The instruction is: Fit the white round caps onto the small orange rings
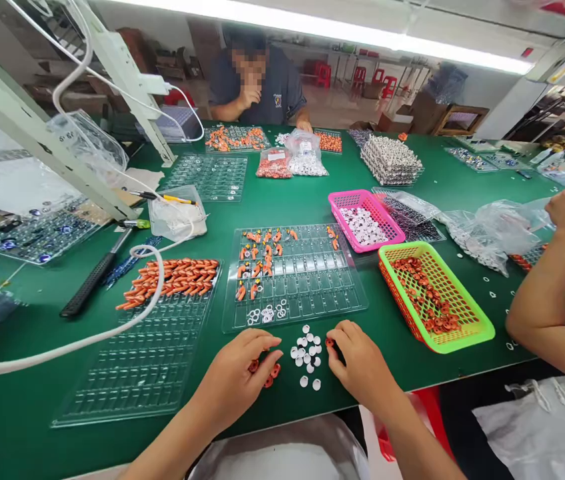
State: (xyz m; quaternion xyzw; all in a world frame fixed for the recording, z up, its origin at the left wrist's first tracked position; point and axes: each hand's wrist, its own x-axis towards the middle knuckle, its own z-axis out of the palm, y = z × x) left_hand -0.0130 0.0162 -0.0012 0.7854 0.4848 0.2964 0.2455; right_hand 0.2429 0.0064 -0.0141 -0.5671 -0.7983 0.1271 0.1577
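My left hand [242,367] is curled on the green table around small orange-red plastic pieces [268,381]. Some of them show between its thumb and fingers and below the thumb. With thumb and fingertips, my right hand [362,363] pinches one small orange-red piece [330,342]. Small white discs [307,350] lie loose on the table between my two hands. Just beyond them is a clear compartment tray [307,277]. Orange curved parts [267,250] with dark and yellow ends sit in its left and upper cells, and white rings [266,313] lie at its near edge.
A green basket [482,327] of orange-red pieces and a pink basket [335,207] of white pieces stand right. Left are another clear tray [127,373] with orange parts and a black-handled hammer [90,283]. A co-worker's arm [547,293] reaches in right; another person [262,80] sits opposite.
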